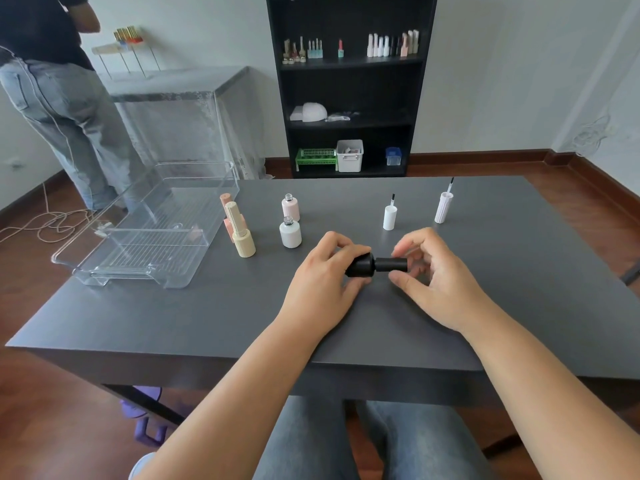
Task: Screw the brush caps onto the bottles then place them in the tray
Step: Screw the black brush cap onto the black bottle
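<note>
Grey table [173, 323] | left hand [322, 282] grips black bottle [360, 266] (sideways) | right hand [440, 285] pinches cap [391, 265]

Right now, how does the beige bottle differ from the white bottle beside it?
The beige bottle wears its tall cap, while the white bottle is uncapped with its threaded neck bare. With its cap on, the beige bottle stands taller than the white bottle. The beige bottle is nearer the tray, and the white bottle is farther from it. Both stand upright on the table.
</note>
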`<state>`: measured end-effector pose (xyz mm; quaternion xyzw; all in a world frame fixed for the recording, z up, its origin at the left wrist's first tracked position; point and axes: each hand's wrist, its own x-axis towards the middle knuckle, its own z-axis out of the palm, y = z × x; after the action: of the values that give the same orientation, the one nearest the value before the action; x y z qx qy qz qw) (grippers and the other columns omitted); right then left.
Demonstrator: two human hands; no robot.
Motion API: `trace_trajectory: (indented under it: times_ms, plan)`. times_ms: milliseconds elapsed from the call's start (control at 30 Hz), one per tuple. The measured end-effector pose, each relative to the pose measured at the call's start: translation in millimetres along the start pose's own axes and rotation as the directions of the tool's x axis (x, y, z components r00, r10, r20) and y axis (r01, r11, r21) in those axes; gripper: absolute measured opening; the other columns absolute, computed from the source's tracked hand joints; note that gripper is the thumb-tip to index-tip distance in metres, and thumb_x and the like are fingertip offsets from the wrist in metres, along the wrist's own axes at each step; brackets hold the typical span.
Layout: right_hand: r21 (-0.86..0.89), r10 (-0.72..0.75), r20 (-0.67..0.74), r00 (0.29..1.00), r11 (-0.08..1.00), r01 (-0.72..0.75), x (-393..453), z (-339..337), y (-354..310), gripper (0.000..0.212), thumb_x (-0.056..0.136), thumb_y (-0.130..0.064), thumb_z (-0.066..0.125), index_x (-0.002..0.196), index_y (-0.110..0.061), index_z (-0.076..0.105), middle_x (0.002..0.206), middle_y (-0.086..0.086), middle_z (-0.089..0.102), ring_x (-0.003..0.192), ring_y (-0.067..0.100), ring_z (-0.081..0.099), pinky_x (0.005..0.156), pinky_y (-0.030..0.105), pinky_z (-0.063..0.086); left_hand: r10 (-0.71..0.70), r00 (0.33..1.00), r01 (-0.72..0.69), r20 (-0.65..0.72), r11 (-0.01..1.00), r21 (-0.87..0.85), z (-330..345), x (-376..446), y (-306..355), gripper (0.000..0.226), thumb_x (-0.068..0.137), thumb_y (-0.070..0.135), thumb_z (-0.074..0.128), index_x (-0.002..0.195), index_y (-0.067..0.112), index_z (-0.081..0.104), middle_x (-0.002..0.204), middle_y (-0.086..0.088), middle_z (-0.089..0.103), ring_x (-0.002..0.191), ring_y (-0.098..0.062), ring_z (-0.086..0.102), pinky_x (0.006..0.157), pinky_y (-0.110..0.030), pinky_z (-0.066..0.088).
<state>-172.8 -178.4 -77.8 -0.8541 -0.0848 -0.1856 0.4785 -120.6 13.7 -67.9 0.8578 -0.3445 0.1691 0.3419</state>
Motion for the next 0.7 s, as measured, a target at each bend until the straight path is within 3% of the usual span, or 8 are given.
trace_trajectory:
  times_ms: [100,200,333,433,500,700]
  plan:
    - [-0.054,-0.032,-0.08,0.996,0.998,0.028,1.0,1.4,-1.8,0.028,0.083,-0.01,0.071,0.087,-0.034,0.057,0.077,-0.014,0.06,0.07,0.008,0.054,0.069,0.008,0.041,0.0,1.0,0.0,0.009,1.0,0.001,-0.1,-0.5,0.2,0.038,0.078,0.019,0.077,0.114,0.021,0.066,0.106,0.004,0.054,0.085,-0.015,0.057,0.072,-0.036,0.053]
    - [-0.108,-0.032,-0.094,0.995,0.994,0.022,1.4,5.2,-4.5,0.01,0.093,-0.023,0.058,0.093,-0.033,0.053,0.066,-0.006,0.062,0.063,0.012,0.058,0.061,0.014,0.042,0.014,1.0,-0.014,0.013,1.0,0.006,-0.3,-0.8,0.6,0.037,0.078,0.019,0.076,0.114,0.022,0.066,0.106,0.005,0.054,0.086,-0.014,0.057,0.071,-0.036,0.053]
    - [-0.021,0.048,-0.05,0.998,0.999,-0.049,1.5,4.0,-4.0,0.008,0.097,-0.042,0.045,0.101,-0.038,0.051,0.063,-0.015,0.059,0.06,0.006,0.059,0.06,0.014,0.041,0.016,1.0,-0.016,0.015,1.0,0.0,-0.8,-0.4,0.1,0.038,0.078,0.019,0.077,0.115,0.021,0.066,0.105,0.004,0.054,0.083,-0.014,0.057,0.071,-0.037,0.053]
    - [-0.039,0.003,-0.019,1.0,0.999,-0.004,1.3,1.5,-5.9,0.024,0.086,-0.027,0.067,0.102,-0.039,0.054,0.086,-0.021,0.061,0.07,0.004,0.051,0.067,0.008,0.039,0.012,1.0,-0.012,0.007,1.0,-0.015,-1.3,-0.2,-0.1,0.038,0.077,0.018,0.077,0.114,0.02,0.067,0.105,0.003,0.054,0.08,-0.016,0.057,0.069,-0.039,0.054]
    - [-0.136,-0.015,-0.009,1.0,0.991,0.014,0.4,2.8,-5.6,0.036,0.08,-0.014,0.074,0.099,-0.039,0.056,0.082,-0.025,0.056,0.07,0.005,0.048,0.067,0.006,0.037,0.012,1.0,-0.012,0.002,1.0,-0.021,-1.3,0.1,-0.2,0.037,0.077,0.018,0.077,0.113,0.02,0.067,0.104,0.003,0.054,0.079,-0.017,0.058,0.069,-0.039,0.054]
    - [-0.143,0.068,-0.025,0.997,0.987,-0.071,1.6,4.3,-4.6,0.01,0.088,-0.025,0.066,0.093,-0.033,0.064,0.063,-0.006,0.059,0.057,0.004,0.05,0.057,0.009,0.039,0.019,1.0,-0.019,-0.012,1.0,-0.013,-2.0,0.1,0.6,0.036,0.077,0.016,0.076,0.112,0.02,0.068,0.104,0.002,0.055,0.08,-0.016,0.058,0.067,-0.038,0.053]
